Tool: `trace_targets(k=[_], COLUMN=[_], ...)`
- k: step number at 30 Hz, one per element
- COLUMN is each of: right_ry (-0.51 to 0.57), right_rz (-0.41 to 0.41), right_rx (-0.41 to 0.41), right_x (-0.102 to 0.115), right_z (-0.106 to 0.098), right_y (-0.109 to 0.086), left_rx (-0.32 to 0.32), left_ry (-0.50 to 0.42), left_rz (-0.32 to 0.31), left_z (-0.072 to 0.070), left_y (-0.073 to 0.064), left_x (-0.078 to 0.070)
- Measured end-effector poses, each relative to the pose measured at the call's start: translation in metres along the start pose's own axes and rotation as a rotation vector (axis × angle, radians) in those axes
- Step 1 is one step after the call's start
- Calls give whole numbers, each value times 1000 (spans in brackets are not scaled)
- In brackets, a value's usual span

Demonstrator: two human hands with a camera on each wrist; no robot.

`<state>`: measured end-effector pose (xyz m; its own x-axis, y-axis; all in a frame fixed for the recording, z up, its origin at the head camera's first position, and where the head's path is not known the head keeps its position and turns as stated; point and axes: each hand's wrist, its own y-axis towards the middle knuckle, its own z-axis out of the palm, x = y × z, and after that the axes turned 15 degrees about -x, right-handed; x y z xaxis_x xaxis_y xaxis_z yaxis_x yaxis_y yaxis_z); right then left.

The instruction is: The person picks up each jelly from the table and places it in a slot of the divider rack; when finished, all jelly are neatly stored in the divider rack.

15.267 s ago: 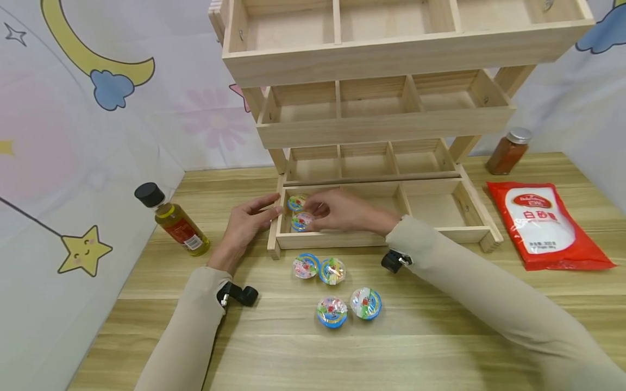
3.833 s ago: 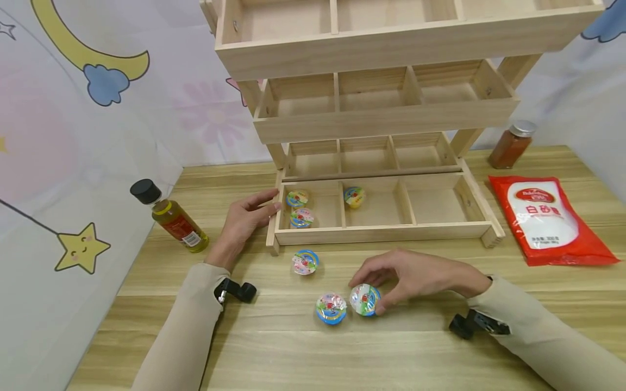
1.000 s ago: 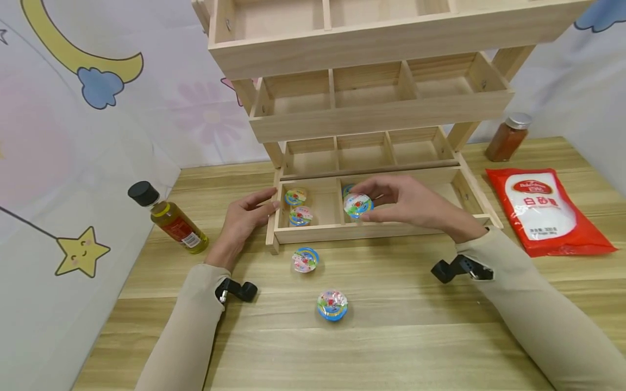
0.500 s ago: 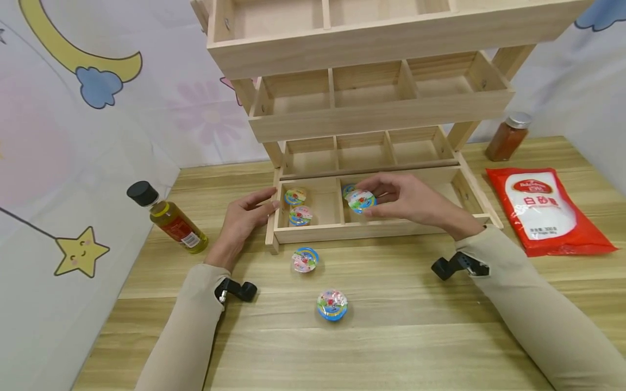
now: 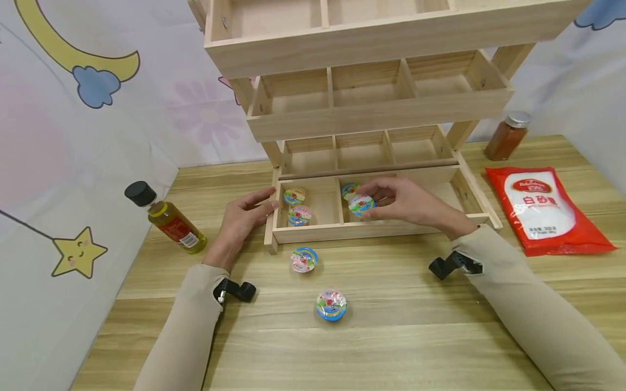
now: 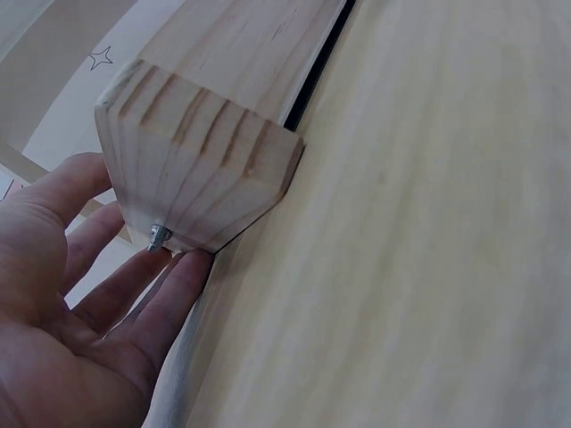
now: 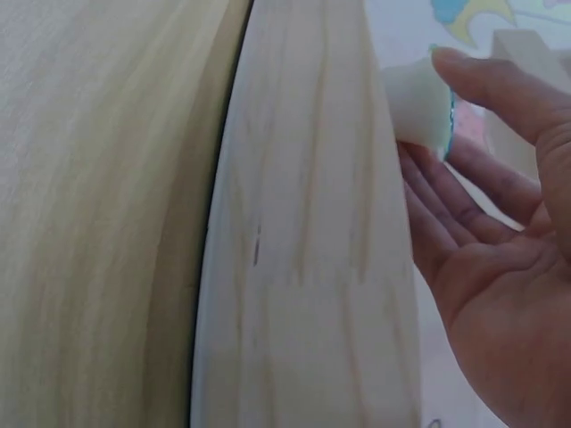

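Observation:
My right hand (image 5: 408, 202) pinches a jelly cup (image 5: 362, 205) by its rim, low in the middle compartment of the wooden rack's bottom tray (image 5: 332, 234). In the right wrist view, the cup's pale side (image 7: 421, 105) shows between thumb and fingers behind the tray's front board. Another jelly cup (image 5: 349, 190) stands just behind it, partly covered. Two more, a yellow-lidded cup (image 5: 294, 196) and a pink-lidded cup (image 5: 299, 215), sit in the left compartment. My left hand (image 5: 240, 224) rests against the rack's left end (image 6: 192, 160), fingers loosely extended.
Two jelly cups, one nearer the tray (image 5: 304, 260) and one farther forward (image 5: 331, 305), lie on the table. An oil bottle (image 5: 172, 222) leans at left. A red sugar bag (image 5: 545, 212) and a spice jar (image 5: 508, 137) are at right. Upper tiers (image 5: 381, 117) overhang the tray.
Since the earliest frame, two jelly cups have left the table for the middle compartment, the second still in my right hand. Lately that hand has shifted only slightly; the left hand stays put.

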<state>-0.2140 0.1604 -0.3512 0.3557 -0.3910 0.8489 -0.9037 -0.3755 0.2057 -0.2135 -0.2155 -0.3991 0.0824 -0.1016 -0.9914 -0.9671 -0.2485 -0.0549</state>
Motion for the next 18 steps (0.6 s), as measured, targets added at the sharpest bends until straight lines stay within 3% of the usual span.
trace_targets(k=[18], right_ry=[-108], right_rz=[26], right_rx=[-30], right_x=[-10], right_z=[11], right_y=[4], left_rx=[3], left_ry=[15], left_rz=[-5], left_z=[-1], left_y=[0], left_x=[-1])
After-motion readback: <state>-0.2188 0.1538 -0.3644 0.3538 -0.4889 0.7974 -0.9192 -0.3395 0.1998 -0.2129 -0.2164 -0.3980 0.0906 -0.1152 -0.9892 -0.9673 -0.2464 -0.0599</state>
